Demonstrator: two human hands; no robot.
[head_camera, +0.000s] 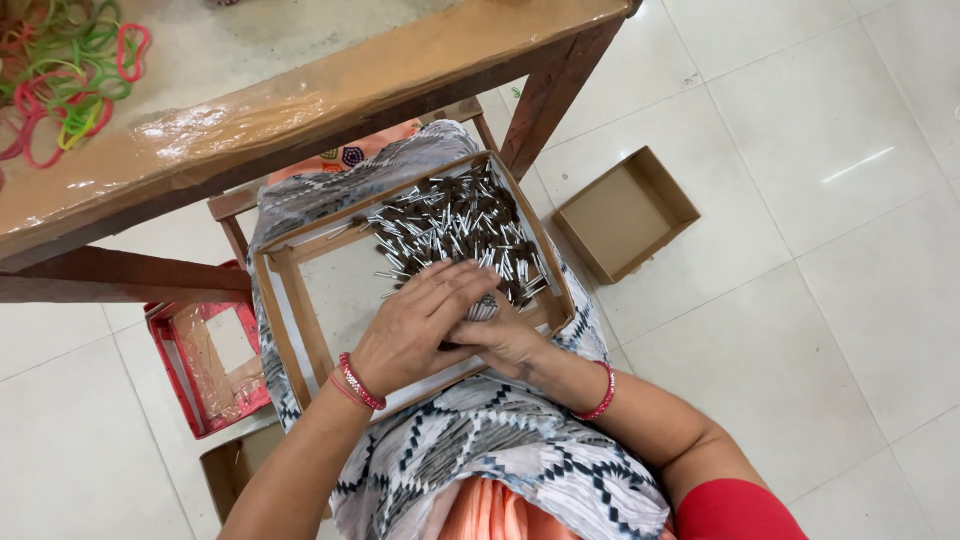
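Red bangles (361, 381) — patterned grey-white scarf (500, 440), red sleeve (735, 512).

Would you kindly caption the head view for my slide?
Both hands, left and right, gather small grey sticks in a lap tray.

Both forearms are reaching forward from the lower edge of view, converging in front of the body. The left hand (418, 325) is lying palm down, fingers stretched and slightly spread, overlapping the right hand (503, 335), which is curling beneath it, fingers bent inward. Both wrists are wearing red bangles.
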